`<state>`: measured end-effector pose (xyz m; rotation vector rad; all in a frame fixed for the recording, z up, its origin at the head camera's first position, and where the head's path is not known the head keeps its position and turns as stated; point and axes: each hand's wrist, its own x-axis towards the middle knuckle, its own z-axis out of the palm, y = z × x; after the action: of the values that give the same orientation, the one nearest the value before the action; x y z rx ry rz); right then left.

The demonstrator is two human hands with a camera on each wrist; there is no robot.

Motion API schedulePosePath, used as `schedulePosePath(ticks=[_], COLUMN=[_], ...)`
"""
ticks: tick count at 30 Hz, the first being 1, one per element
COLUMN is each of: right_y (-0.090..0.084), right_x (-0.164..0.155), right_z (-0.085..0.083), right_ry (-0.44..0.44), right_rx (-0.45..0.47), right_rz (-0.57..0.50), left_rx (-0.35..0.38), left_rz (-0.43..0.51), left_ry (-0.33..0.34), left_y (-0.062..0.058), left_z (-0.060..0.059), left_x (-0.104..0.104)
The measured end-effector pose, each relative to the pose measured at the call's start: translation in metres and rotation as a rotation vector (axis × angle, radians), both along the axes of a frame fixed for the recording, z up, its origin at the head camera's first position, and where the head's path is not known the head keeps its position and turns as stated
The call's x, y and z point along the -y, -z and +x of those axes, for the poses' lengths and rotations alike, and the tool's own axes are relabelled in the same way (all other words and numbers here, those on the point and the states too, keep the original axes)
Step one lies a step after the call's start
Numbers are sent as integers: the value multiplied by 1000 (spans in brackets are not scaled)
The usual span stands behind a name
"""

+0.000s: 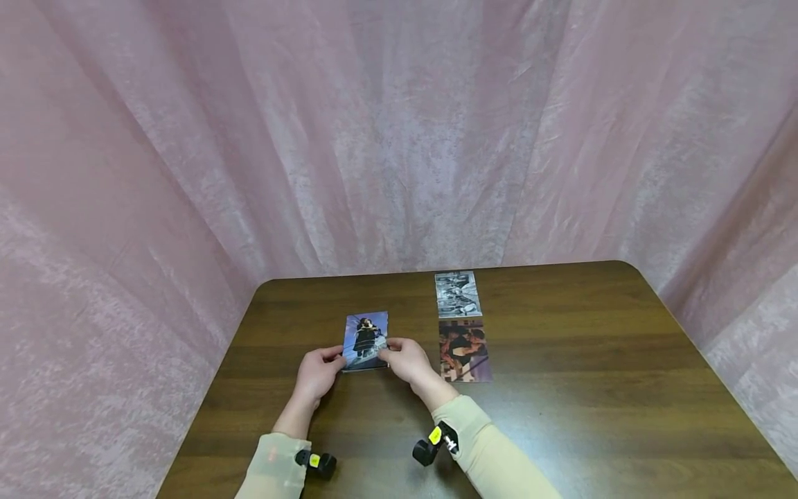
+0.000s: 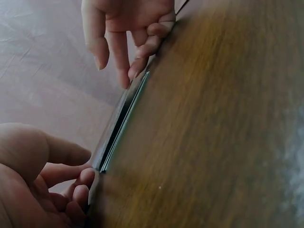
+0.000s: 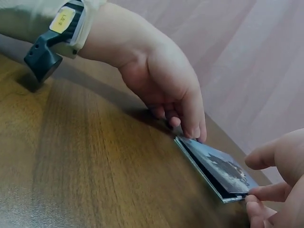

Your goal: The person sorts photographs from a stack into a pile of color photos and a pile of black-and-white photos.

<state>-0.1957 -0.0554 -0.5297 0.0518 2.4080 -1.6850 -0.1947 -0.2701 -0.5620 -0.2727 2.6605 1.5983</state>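
Observation:
A small stack of picture cards (image 1: 365, 331) lies on the table. Its top card shows dark-clothed figures against a blue sky. At its left edge my left hand (image 1: 318, 373) holds the near corner between thumb and index finger. My right hand (image 1: 406, 360) is at the right edge. Seen from the right wrist, its index finger touches the edge of the stack (image 3: 213, 166) while the thumb stands raised above the top card. A narrow dark gap shows between the top card and the cards under it in the left wrist view.
Right of the stack, a black-and-white picture card (image 1: 458, 294) lies at the table's back edge. Just in front of it is a brown-toned picture card (image 1: 464, 351). The brown wooden table (image 1: 580, 360) backs onto a pink curtain (image 1: 399, 138).

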Motion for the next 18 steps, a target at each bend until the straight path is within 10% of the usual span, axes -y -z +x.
schedulePosePath(ticks=[18], right_y=[15], right_x=[0], right_z=[0], right_ry=[42], right_rx=[-114], right_rz=[51], left_rx=[22], left_rz=[129], left_ry=[-63], left_y=[-4], left_z=[3], left_x=[-2])
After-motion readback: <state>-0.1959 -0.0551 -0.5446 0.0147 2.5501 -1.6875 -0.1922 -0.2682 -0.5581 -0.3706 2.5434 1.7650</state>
